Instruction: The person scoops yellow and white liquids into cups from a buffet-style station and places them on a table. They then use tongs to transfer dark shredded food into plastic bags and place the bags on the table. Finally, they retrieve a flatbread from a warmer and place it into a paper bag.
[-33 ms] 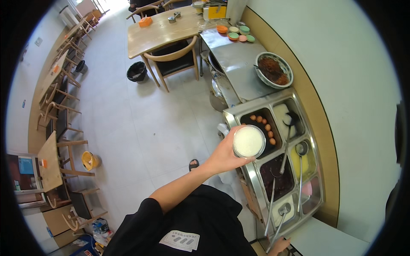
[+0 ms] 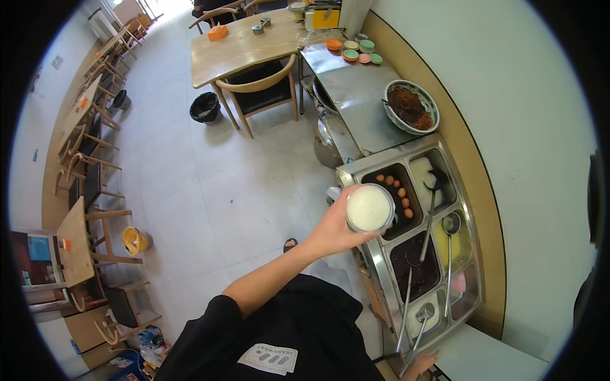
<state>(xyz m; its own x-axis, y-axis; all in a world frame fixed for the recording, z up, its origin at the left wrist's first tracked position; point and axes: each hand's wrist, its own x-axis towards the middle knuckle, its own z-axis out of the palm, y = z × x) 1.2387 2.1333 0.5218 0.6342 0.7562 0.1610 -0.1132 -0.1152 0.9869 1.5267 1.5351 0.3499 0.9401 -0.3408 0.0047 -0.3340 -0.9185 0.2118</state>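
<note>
While the left hand [image 2: 335, 223] held a clear cup [image 2: 370, 208] already containing whitish food, its fullness and the grip of the right hand [image 2: 422, 364] near the ladle [image 2: 425, 312] were unclear.

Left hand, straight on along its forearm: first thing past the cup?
Probably the egg compartment, beyond the cup in the left hand; height is unclear, so it may pass above.

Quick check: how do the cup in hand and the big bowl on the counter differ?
The cup is held in the left hand; the bowl sits on the metal counter. The cup has whitish contents, the bowl reddish-brown contents. The cup looks narrower, the bowl wider. Both are round.
</note>
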